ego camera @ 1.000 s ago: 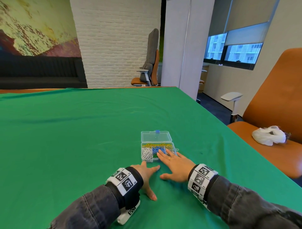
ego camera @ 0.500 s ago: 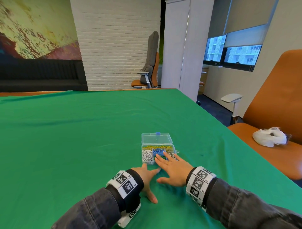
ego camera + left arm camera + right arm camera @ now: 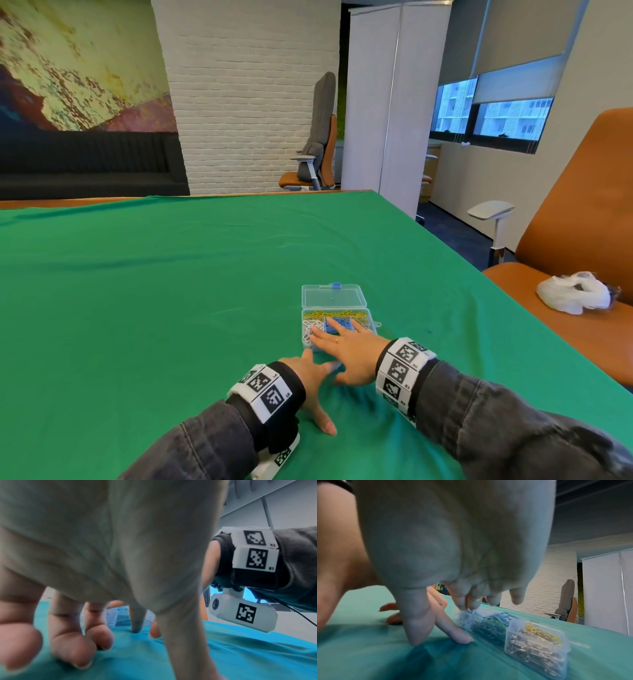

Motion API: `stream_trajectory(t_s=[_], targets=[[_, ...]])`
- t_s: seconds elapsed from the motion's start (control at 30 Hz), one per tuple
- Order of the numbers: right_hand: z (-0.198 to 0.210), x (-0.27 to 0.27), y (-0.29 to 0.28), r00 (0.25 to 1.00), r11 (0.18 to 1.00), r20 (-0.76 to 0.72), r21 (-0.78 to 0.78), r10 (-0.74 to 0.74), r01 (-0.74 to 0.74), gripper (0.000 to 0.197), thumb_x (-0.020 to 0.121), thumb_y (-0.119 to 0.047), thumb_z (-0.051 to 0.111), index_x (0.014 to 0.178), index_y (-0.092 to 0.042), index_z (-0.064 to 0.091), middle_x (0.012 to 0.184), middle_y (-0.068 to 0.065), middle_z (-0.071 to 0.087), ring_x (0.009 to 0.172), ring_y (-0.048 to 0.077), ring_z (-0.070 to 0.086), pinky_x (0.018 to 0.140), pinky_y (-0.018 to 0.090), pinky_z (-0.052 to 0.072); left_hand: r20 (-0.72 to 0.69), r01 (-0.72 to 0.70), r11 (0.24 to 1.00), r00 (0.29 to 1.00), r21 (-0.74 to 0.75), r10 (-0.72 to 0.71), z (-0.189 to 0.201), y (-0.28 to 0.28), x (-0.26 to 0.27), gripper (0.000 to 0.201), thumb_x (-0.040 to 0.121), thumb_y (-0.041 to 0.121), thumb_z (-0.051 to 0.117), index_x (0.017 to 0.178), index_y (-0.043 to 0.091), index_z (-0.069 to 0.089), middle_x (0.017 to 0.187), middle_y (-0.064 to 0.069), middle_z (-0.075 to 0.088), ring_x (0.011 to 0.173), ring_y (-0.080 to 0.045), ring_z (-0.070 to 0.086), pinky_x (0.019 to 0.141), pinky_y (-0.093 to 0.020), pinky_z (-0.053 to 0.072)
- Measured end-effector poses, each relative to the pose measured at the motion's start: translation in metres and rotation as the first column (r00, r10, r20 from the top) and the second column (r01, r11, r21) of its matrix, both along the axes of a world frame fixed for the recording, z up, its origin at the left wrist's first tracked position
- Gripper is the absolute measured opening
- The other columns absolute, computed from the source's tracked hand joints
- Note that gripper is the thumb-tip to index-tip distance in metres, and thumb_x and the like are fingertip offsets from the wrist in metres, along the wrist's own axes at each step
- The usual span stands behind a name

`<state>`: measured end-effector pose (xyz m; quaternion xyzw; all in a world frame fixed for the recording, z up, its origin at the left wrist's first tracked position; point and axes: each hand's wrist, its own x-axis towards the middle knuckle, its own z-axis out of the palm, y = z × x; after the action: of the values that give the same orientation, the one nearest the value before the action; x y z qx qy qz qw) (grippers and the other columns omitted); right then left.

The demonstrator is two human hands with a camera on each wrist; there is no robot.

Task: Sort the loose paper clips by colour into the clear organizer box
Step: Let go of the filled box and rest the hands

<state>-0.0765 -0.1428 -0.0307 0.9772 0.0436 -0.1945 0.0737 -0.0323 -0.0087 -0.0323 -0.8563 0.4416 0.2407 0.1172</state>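
The left hand point(image 3: 310, 380) lies nearest, spread flat on the green cloth point(image 3: 137, 308), holding nothing. Just beyond, the right hand point(image 3: 352, 349) reaches with straight fingers over the box point(image 3: 337, 317) of sorted clips, lid laid back. An orange chair point(image 3: 565, 240) with a white bag point(image 3: 572, 296) stands past the cloth's right edge.

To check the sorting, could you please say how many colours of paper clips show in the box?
4: yellow clips along the far side, white clips at left, blue clips in the middle, silver clips at right; the right hand may hide more.
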Motion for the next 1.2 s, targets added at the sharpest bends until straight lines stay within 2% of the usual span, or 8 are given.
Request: stream_trajectory(t_s=[0.17,0.33,0.53,0.67,0.83,0.93,1.07,1.2], targets=[[0.003,-0.001,-0.001,1.0,1.0,0.01,-0.021,0.023,-0.023,0.088,0.092,-0.029,0.054,0.153,-0.023,-0.008,0.16,-0.005,-0.013,0.147,0.023,-0.016,0.116,0.052,-0.006,-0.005,-0.01,1.0,1.0,-0.007,0.01,-0.003,0.0,0.002,0.112,0.07,0.06,0.075,0.151,0.042,0.001,0.161,-0.014,-0.001,0.138,-0.034,0.037,0.11,-0.046,0.037],[0.002,-0.008,-0.012,0.999,0.997,0.05,0.08,-0.012,0.008,0.096,0.089,-0.045,0.059,0.152,-0.021,-0.01,0.16,-0.006,-0.015,0.147,0.02,-0.015,0.119,0.052,-0.004,-0.053,-0.018,0.999,0.998,-0.033,0.017,-0.002,0.003,0.004,0.114,0.071,0.061,0.074,0.152,0.042,-0.004,0.159,-0.016,0.005,0.14,-0.034,0.034,0.112,-0.046,0.034],[0.001,-0.026,-0.045,0.977,0.957,0.075,0.227,-0.2,0.179,0.097,0.09,-0.055,0.054,0.152,-0.019,-0.01,0.159,-0.005,-0.017,0.148,0.017,-0.011,0.118,0.049,0.002,-0.223,-0.092,0.97,0.974,-0.223,0.041,0.014,0.009,0.026,0.098,0.078,0.055,0.071,0.153,0.036,0.011,0.124,-0.004,0.058,0.113,-0.018,0.056,0.089,-0.022,0.038],[-0.005,-0.035,-0.064,0.948,0.921,0.056,0.264,-0.313,0.288,0.102,0.088,-0.058,0.054,0.152,-0.014,-0.013,0.159,-0.001,-0.019,0.148,0.017,-0.009,0.12,0.046,0.006,-0.244,-0.186,0.906,0.965,-0.381,0.096,0.019,0.011,0.046,0.074,0.077,0.052,0.073,0.14,0.028,0.042,0.111,0.001,0.058,0.093,-0.012,0.055,0.083,-0.022,0.04],[-0.013,-0.04,-0.074,0.933,0.894,0.02,0.295,-0.359,0.338,0.099,0.09,-0.06,0.048,0.151,-0.01,-0.012,0.159,0.004,-0.018,0.148,0.017,-0.007,0.12,0.042,0.008,-0.275,-0.365,0.797,0.926,-0.481,0.258,0.014,-0.004,0.08,0.071,0.08,0.069,0.053,0.135,0.025,0.041,0.132,-0.01,0.046,0.115,-0.024,0.052,0.099,-0.035,0.044],[-0.015,-0.042,-0.076,0.943,0.909,-0.013,0.262,-0.334,0.325,0.097,0.091,-0.06,0.045,0.151,-0.012,-0.014,0.158,0.003,-0.02,0.148,0.016,-0.006,0.119,0.044,0.007,-0.463,-0.531,0.694,0.83,-0.486,0.31,0.017,-0.024,0.098,0.076,0.088,0.068,0.037,0.147,0.021,0.028,0.15,-0.014,0.034,0.126,-0.029,0.047,0.101,-0.04,0.045],[-0.016,-0.042,-0.081,0.948,0.916,-0.028,0.249,-0.317,0.313,0.096,0.091,-0.062,0.043,0.151,-0.014,-0.014,0.158,0.001,-0.02,0.148,0.014,-0.004,0.119,0.046,0.006,-0.843,-0.801,0.502,0.487,-0.326,0.23,0.019,-0.042,0.107,0.081,0.092,0.063,0.036,0.154,0.021,0.007,0.16,-0.014,0.012,0.144,-0.03,0.022,0.115,-0.047,0.027],[-0.016,-0.043,-0.086,0.953,0.915,-0.041,0.27,-0.301,0.301,0.095,0.092,-0.06,0.045,0.152,-0.016,-0.014,0.158,0.0,-0.019,0.148,0.013,-0.002,0.12,0.047,0.006,-0.928,-0.892,0.381,0.328,-0.243,0.176,0.021,-0.046,0.114,0.084,0.09,0.067,0.037,0.154,0.024,0.003,0.157,-0.021,0.019,0.141,-0.035,0.029,0.112,-0.048,0.028]])
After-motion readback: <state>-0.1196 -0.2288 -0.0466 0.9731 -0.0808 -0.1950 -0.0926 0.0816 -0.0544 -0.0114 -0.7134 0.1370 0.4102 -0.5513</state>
